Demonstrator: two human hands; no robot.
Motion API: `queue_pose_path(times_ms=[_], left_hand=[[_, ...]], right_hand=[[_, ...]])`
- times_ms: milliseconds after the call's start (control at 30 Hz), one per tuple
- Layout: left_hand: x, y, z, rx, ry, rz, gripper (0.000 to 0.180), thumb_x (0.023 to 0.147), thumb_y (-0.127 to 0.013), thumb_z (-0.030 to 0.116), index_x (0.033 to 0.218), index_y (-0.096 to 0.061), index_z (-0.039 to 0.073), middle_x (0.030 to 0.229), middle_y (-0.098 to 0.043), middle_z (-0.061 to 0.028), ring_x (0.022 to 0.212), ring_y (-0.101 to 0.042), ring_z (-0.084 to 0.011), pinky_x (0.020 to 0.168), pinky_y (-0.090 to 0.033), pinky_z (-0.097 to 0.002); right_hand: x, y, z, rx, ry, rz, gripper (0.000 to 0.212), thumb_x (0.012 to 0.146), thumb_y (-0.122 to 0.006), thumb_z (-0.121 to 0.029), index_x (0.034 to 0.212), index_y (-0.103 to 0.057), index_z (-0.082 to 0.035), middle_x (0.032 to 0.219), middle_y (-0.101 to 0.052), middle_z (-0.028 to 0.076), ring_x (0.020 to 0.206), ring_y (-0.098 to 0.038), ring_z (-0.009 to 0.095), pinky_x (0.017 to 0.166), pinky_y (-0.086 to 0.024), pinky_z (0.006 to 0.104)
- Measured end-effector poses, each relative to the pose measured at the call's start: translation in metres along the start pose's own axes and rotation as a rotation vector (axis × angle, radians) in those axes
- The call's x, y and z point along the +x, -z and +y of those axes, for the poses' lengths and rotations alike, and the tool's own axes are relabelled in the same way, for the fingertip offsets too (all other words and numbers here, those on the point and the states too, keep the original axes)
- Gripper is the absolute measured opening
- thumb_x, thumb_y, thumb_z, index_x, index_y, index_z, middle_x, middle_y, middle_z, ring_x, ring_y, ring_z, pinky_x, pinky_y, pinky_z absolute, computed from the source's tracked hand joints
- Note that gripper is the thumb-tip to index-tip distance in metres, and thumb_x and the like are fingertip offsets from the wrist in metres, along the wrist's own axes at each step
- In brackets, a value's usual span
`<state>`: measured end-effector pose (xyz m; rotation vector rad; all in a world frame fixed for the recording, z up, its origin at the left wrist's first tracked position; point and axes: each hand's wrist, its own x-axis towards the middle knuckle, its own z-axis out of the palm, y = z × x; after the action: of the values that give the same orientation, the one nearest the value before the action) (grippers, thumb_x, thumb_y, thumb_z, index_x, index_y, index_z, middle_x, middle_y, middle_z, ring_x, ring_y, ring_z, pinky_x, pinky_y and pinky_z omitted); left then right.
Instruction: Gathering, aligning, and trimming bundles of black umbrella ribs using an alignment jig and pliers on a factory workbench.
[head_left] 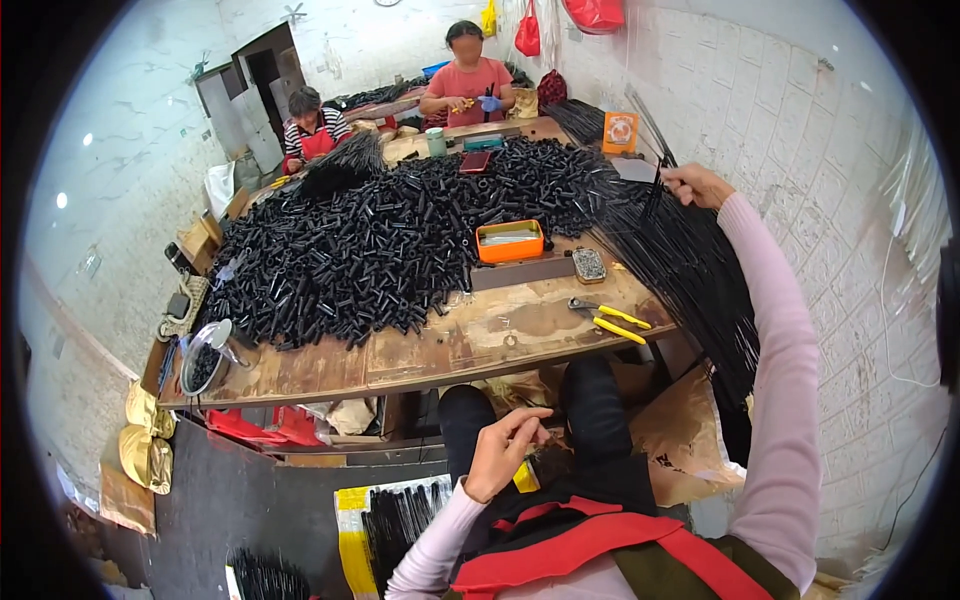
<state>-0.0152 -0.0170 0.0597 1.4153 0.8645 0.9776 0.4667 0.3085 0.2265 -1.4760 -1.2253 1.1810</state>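
My right hand (pixel 697 186) reaches out over the right end of the table, its fingers closed on thin black rods (pixel 653 203). Below it, a long bundle of similar black rods (pixel 690 265) lies across the table and hangs off its right edge. My left hand (pixel 507 452) is above my lap, index finger stretched out and the others loosely bent, with nothing visible in it. Yellow-handled pliers (pixel 610 316) lie near the table's front edge. Beside them sits a small clear box of metal bits (pixel 589 264).
A big heap of short black tubes (pixel 370 245) covers the wooden table (pixel 420 357). An orange tray (pixel 509 241), a red phone-like object (pixel 475 162) and a metal bowl with a clear lid (pixel 205 365) stand around it. Two people (pixel 468 90) work at the far side.
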Motion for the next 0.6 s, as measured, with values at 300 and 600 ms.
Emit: queue_pose_path(times_ms=[300, 600], left_hand=[[0.133, -0.031, 0.085, 0.019, -0.297, 0.002, 0.043, 0.103, -0.053, 0.026, 0.138, -0.05, 0.001, 0.107, -0.067, -0.0074, 0.099, -0.065, -0.0164, 0.088, -0.051, -0.0291], [0.116, -0.032, 0.141, -0.358, 0.012, 0.101, 0.037, 0.103, -0.049, 0.045, 0.12, -0.057, 0.014, 0.067, -0.032, 0.0105, 0.05, -0.027, -0.001, 0.043, -0.019, -0.0188]], right_hand=[[-0.092, -0.138, -0.043, 0.642, 0.159, -0.354, 0.024, 0.102, -0.055, -0.029, 0.101, -0.055, -0.005, 0.067, -0.042, -0.004, 0.047, -0.032, 0.005, 0.041, -0.026, 0.0209], [-0.169, -0.134, -0.015, 0.006, 0.248, -0.723, 0.031, 0.103, -0.053, -0.026, 0.113, -0.064, 0.001, 0.099, -0.07, 0.01, 0.091, -0.07, 0.021, 0.082, -0.056, 0.0313]])
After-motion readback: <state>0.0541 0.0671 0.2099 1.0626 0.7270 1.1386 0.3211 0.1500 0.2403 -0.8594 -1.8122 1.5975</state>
